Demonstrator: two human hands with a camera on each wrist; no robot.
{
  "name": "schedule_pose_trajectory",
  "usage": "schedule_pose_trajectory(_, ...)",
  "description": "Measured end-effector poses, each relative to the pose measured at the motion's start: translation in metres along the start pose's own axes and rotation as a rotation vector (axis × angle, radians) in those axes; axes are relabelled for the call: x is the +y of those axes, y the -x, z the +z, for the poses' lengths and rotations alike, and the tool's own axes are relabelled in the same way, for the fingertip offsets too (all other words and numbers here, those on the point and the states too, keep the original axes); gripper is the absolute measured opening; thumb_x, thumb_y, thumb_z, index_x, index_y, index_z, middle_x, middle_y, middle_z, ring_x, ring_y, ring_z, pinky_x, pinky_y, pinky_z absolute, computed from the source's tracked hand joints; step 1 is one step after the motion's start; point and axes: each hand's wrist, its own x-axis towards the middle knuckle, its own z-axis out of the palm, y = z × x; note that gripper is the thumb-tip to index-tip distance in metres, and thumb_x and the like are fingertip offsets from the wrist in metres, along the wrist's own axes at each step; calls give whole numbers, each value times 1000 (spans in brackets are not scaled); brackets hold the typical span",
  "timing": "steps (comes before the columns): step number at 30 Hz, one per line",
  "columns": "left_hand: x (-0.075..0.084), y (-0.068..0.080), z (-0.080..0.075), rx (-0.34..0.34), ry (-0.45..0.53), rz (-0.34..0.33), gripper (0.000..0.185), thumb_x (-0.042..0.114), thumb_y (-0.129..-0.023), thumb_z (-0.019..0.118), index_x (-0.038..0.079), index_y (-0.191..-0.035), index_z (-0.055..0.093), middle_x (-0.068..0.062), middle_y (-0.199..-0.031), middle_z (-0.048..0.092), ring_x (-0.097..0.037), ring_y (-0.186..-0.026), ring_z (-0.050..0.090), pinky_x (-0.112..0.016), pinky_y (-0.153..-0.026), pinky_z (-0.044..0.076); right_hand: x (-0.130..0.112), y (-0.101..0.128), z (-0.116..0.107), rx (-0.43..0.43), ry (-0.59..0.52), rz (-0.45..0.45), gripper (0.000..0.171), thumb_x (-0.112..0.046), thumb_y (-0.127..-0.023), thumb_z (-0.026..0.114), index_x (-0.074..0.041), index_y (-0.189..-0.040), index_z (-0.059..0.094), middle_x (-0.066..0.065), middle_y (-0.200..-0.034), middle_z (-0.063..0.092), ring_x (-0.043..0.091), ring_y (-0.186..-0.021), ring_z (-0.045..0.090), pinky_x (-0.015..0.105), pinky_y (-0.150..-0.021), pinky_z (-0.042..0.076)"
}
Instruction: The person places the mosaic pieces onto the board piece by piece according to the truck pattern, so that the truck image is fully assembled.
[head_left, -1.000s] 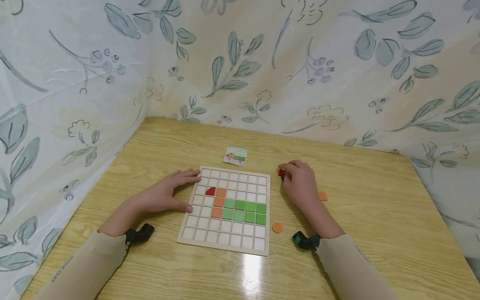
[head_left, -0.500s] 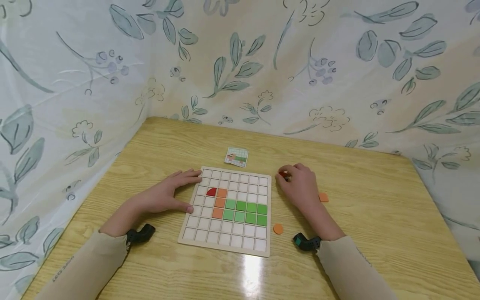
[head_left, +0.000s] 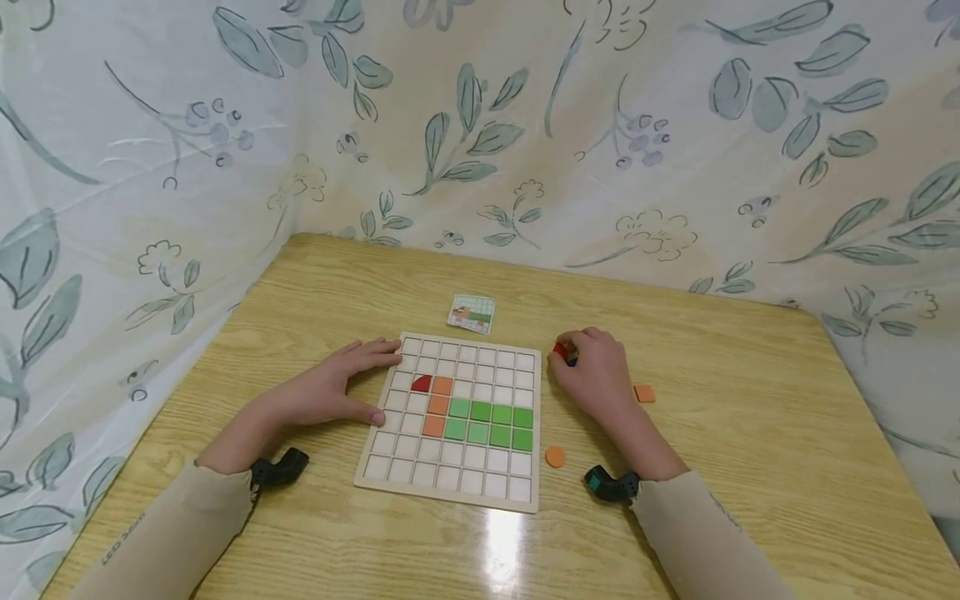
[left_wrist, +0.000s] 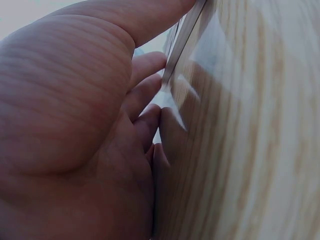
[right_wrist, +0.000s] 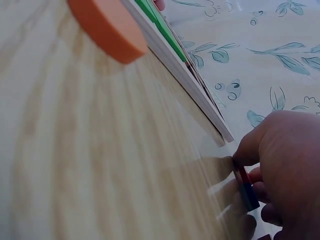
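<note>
Looking down from the head view, we log a wooden grid board (head_left: 450, 492) at the centre of the table (head_left: 750, 433), its recessed square cells acting as small compartments. Filled cells: one red quarter-round tile (head_left: 422, 383) toward 10 o'clock of the board; three orange square tiles (head_left: 438, 405) stepping down from just right of the red one; eight green tiles (head_left: 491, 423) in two rows running to the board's 3 o'clock edge. All other cells show their white floors.

Our left hand (head_left: 330, 390) lies flat along the board's 9 o'clock edge, fingers straight, fingertips on the top-left corner and thumb against the side; it holds nothing. The left wrist view confirms fingers laid against the board's edge.

Our right hand (head_left: 596, 375) sits just off the board's upper right corner, toward 2 o'clock, fingers curled and pinching small pieces (head_left: 561, 353). The right wrist view shows a red and a dark blue piece (right_wrist: 246, 187) stacked between thumb and fingers, close above the tabletop.

Loose on the table: an orange disc (head_left: 555, 456) at 4 o'clock of the board, an orange square (head_left: 644, 393) at 3 o'clock beyond our right hand, and a pattern card (head_left: 472, 312) at 12 o'clock.
</note>
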Motion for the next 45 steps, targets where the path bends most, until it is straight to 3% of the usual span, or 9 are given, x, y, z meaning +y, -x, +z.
schedule_pose_trajectory(12, 2, 2, 1, 15, 15, -31, 88, 51, -76, 82, 33, -152, 41, 20, -161, 20, -20, -151, 2, -56, -117, 7, 0, -1, 0, -19, 18, -11, 24, -20, -82, 67, -11, -103, 76, 6, -96, 67, 28, -87, 59, 48, -81, 40)
schedule_pose_trajectory(18, 2, 4, 2, 16, 24, -34, 88, 50, -76, 83, 32, -152, 41, 20, -162, 20, -21, -151, 1, -57, -117, 7, -8, 0, -2, -32, -121, -51, 28, -14, -79, 66, -11, -105, 76, 4, -100, 67, 23, -87, 57, 44, -82, 43)
schedule_pose_trajectory(23, 2, 3, 3, 15, 41, -53, 88, 50, -76, 83, 35, -152, 41, 20, -162, 19, -20, -151, 1, -58, -117, 7, -24, 5, -3, -74, -210, -129, 24, -11, -81, 67, -11, -103, 76, 0, -101, 66, 21, -90, 56, 40, -78, 45)
schedule_pose_trajectory(30, 4, 4, 6, 11, 61, -54, 89, 49, -76, 83, 33, -152, 40, 21, -161, 19, -19, -151, 1, -56, -118, 6, -53, 18, 1, -157, -237, -257, 22, -12, -83, 67, -16, -103, 75, -7, -103, 65, 17, -94, 55, 37, -84, 43)
schedule_pose_trajectory(37, 2, 2, 8, 6, 61, -48, 88, 49, -76, 83, 35, -152, 40, 22, -161, 19, -20, -151, 1, -58, -117, 7, -84, 34, 6, -201, -235, -449, 23, -9, -82, 66, -16, -101, 75, -9, -100, 67, 11, -94, 57, 32, -84, 45)
schedule_pose_trajectory(45, 2, 2, 5, 10, 36, -54, 87, 51, -75, 83, 35, -151, 42, 21, -161, 19, -22, -151, 1, -58, -117, 8, -115, 44, 18, -309, -215, -516, 18, -16, -87, 66, -20, -102, 74, -13, -100, 65, 8, -97, 56, 32, -89, 43)
